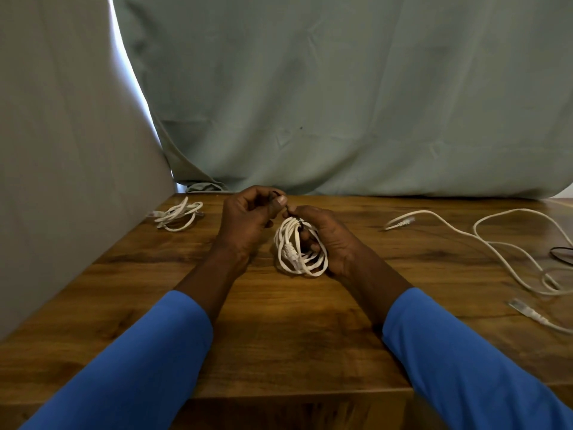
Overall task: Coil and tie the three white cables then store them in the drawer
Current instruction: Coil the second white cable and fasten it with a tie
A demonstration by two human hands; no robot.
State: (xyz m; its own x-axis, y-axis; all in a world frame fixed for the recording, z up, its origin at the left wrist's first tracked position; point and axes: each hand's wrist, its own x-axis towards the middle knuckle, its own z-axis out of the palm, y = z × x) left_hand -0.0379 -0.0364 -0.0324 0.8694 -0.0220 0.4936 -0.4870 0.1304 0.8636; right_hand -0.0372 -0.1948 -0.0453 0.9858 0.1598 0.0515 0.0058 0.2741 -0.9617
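We grip coiled white cable (299,249) in right hand (325,240); left hand (248,221) pinches thin dark tie (286,209) at coil's 12 o'clock, above brown wooden counter (279,336).

Three white cables w/ clear plug ends: the coiled cable (300,252) at centre is wound into a tight oval bundle, held upright off the worktop (279,330) in the right hand (322,234), a thin dark tie (291,216) looped round its top, one plug lying against the loops. A 2nd, the small bundle (175,215), lies flat at the far left of the worktop, already coiled. The 3rd, the loose cable (496,249), sprawls uncoiled in open curves at the right, plugs at both ends showing.
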